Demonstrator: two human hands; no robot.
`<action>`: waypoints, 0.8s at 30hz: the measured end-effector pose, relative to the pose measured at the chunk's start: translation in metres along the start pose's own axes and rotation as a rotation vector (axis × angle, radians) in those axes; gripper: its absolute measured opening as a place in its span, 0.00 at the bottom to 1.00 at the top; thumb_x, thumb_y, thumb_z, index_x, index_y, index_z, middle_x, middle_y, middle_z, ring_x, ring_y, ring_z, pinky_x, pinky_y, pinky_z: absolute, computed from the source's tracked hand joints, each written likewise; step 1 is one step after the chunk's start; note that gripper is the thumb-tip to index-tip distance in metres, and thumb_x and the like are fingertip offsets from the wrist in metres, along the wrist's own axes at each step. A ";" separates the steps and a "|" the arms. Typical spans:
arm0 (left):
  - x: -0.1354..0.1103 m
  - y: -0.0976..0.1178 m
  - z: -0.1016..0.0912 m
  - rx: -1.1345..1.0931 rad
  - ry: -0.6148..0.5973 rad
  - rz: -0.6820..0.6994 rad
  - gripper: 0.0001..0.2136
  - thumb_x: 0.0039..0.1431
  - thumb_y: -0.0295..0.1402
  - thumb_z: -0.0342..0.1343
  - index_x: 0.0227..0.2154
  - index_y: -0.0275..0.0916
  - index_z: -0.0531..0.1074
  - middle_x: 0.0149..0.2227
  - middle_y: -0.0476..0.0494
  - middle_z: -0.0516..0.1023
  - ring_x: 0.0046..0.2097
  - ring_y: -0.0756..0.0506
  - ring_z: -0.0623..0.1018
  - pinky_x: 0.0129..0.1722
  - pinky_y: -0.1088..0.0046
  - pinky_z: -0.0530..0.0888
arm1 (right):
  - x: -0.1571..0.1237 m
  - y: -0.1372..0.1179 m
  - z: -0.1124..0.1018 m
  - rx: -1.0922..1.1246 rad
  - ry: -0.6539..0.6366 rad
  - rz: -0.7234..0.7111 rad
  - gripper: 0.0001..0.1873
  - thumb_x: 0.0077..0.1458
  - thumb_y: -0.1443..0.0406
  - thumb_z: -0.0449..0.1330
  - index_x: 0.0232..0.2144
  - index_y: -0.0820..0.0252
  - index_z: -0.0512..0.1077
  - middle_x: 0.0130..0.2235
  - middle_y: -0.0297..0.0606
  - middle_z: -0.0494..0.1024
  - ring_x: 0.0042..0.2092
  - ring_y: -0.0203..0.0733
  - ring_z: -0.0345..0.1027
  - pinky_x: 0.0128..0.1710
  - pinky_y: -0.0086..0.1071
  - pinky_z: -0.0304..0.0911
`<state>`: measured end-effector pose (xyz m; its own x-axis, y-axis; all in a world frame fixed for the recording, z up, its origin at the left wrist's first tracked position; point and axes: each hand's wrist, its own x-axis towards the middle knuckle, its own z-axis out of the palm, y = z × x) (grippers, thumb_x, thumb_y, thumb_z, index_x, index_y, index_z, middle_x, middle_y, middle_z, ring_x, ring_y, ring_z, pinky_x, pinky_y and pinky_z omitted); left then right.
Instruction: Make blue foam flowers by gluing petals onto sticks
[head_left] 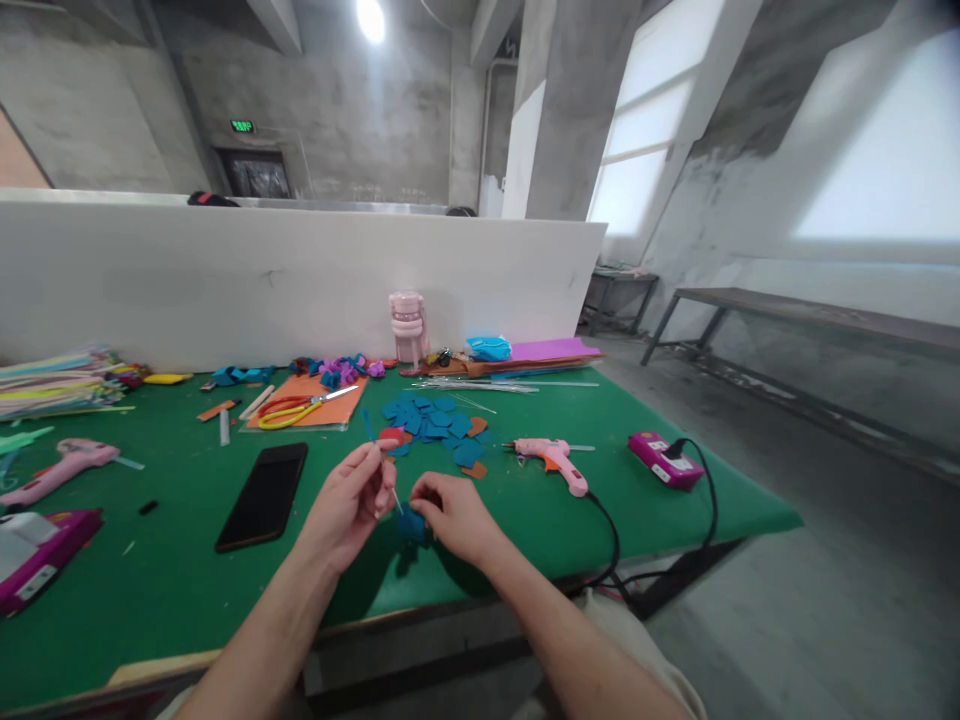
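My left hand (351, 502) is closed in a pinch around a thin pale wire stem (398, 500). The stem slants down to the right, and a narrow blue strip (367, 424) shows above the fingertips. At its lower end is a small dark-blue flower-like piece (411, 525). My right hand (456, 515) has its fingers pinched at the right side of this blue piece, partly hiding it. Just beyond the hands lies a loose spread of blue cut petals (431, 418) with a few brown ones (477, 427).
A pink glue gun (551, 458) lies at right, its cord near a purple power strip (665, 460). At left are a black phone (262, 497), yellow-handled scissors (300, 408) and another pink glue gun (64, 470). A pink bottle (407, 327) stands by the white partition (300, 280).
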<state>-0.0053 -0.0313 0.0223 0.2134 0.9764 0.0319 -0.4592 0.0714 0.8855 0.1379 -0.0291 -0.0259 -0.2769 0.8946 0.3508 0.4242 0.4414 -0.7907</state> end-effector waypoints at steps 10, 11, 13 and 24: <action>0.007 0.007 -0.021 0.010 0.090 0.074 0.10 0.50 0.34 0.54 0.36 0.37 0.69 0.20 0.53 0.66 0.17 0.57 0.60 0.14 0.83 0.57 | 0.004 0.027 -0.042 -0.331 0.206 0.080 0.16 0.44 0.69 0.58 0.39 0.58 0.69 0.45 0.44 0.69 0.42 0.44 0.66 0.41 0.38 0.61; 0.006 0.005 -0.019 0.058 0.072 0.042 0.11 0.50 0.35 0.54 0.36 0.37 0.69 0.20 0.53 0.66 0.17 0.57 0.60 0.14 0.83 0.56 | 0.004 0.025 -0.045 -0.386 0.261 0.040 0.18 0.43 0.68 0.59 0.41 0.57 0.69 0.50 0.45 0.65 0.47 0.46 0.62 0.45 0.41 0.58; 0.004 0.000 -0.012 0.159 0.035 -0.014 0.12 0.50 0.37 0.54 0.36 0.36 0.69 0.20 0.53 0.67 0.16 0.58 0.60 0.14 0.83 0.55 | 0.004 0.019 -0.049 -0.370 0.354 -0.011 0.12 0.47 0.65 0.57 0.37 0.57 0.71 0.50 0.44 0.65 0.50 0.48 0.58 0.49 0.44 0.53; 0.000 -0.032 0.020 0.583 -0.133 -0.071 0.14 0.52 0.42 0.49 0.31 0.35 0.69 0.19 0.53 0.67 0.16 0.56 0.61 0.15 0.81 0.56 | 0.004 -0.015 -0.040 0.670 0.175 0.253 0.16 0.39 0.59 0.63 0.33 0.61 0.73 0.33 0.36 0.76 0.35 0.39 0.68 0.38 0.32 0.62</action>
<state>0.0264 -0.0381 0.0033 0.3497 0.9368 -0.0118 0.1005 -0.0250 0.9946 0.1654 -0.0293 0.0075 -0.0752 0.9862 0.1474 -0.1758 0.1324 -0.9755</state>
